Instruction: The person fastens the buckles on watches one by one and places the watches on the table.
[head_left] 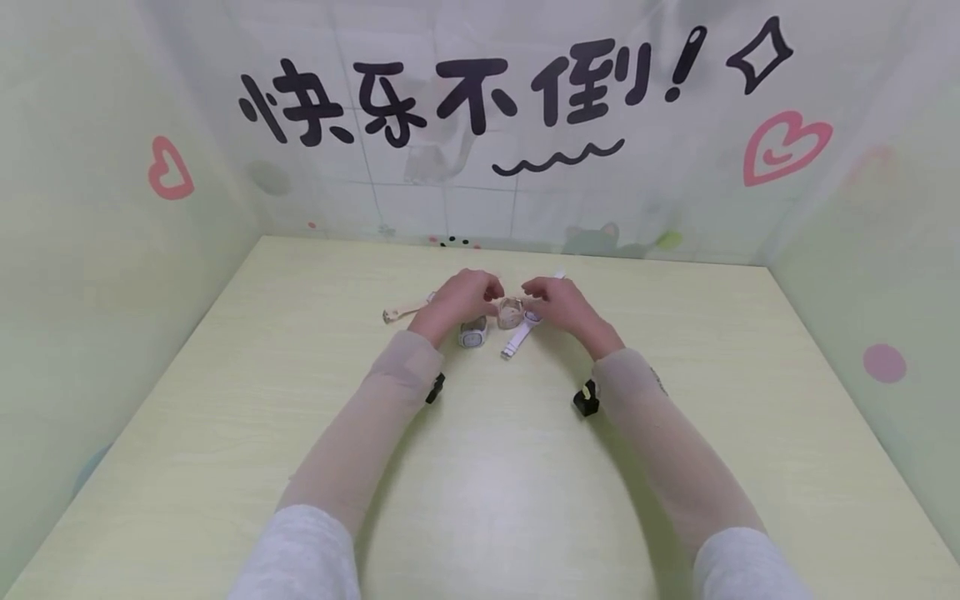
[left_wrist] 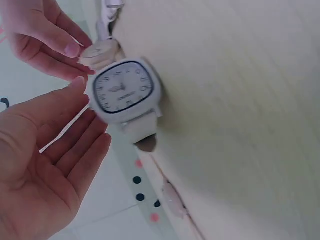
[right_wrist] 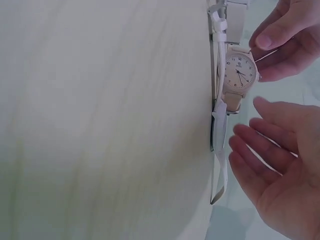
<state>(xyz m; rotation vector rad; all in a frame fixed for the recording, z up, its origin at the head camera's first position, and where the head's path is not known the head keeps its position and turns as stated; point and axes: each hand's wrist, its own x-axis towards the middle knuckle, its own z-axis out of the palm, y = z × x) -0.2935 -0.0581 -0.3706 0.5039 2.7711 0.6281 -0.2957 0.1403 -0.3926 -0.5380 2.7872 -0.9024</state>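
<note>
In the head view a beige round-dial wristwatch (head_left: 511, 313) stands on edge between my two hands. My left hand (head_left: 463, 298) is just left of it, fingers loosely bent and apart. A white square-faced wristwatch (left_wrist: 125, 91) sits right by the left fingertips, its dial upward. My right hand (right_wrist: 282, 160) is relaxed with spread fingers and holds nothing; its fingertips are close to a white-strapped wristwatch (head_left: 517, 337) lying flat and slanted. The right wrist view shows the beige watch's numbered dial, with the left thumb (right_wrist: 265, 42) beside it. Partly behind my left hand lies a pale pink-strapped watch (head_left: 405, 311).
All the watches are near the far side of a pale wood-grain table (head_left: 480, 467). Behind it hangs a translucent curtain (head_left: 480, 200) with black lettering, and similar sheets close off both sides. A black device (head_left: 587, 398) shows at the right wrist.
</note>
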